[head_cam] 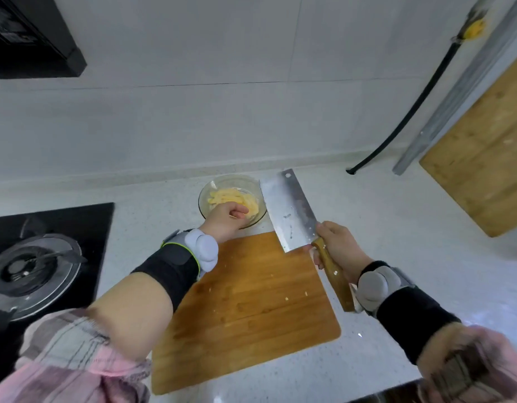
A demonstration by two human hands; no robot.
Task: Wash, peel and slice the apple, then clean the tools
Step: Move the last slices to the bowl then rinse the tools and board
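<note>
Cutting board (245,309) bare; right hand (338,245) grips cleaver (289,210), left hand (225,219) curled over bowl's (219,181) apple slices (231,196)

White speckled counter (382,228) runs L to R below the tiled wall; wooden cutting board (245,309) lies flat at centre front w/ a few pale scraps on it; glass bowl (210,196) of apple slices (228,196) sits just behind the board's far edge. Black gas hob (48,257) set in at L; second wooden board (484,158) at far R.
</note>
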